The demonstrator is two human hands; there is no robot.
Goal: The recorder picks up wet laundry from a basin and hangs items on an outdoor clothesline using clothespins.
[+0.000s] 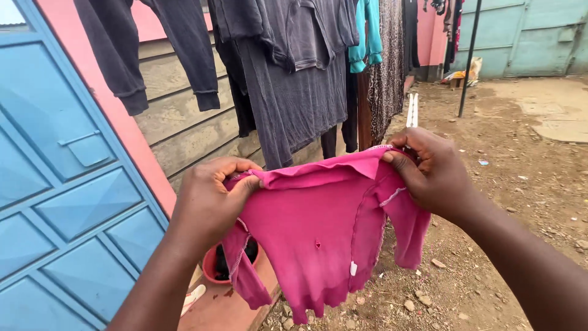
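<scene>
Left hand (211,196) and right hand (432,171) each pinching a shoulder of pink top (318,227), held spread in air, dirt yard (520,184) below, dark laundry (288,79) hanging behind, blue door (61,184) left, red basin (211,266) on ledge.

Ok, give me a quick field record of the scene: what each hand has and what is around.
left hand: grips the pink top at one shoulder
right hand: pinches the other shoulder
pink top: held up, spread, inside out, sleeves hanging
behind: dark garments hanging, teal garment
left side: blue metal door
below: red basin
ground: bare dirt with stones
</scene>
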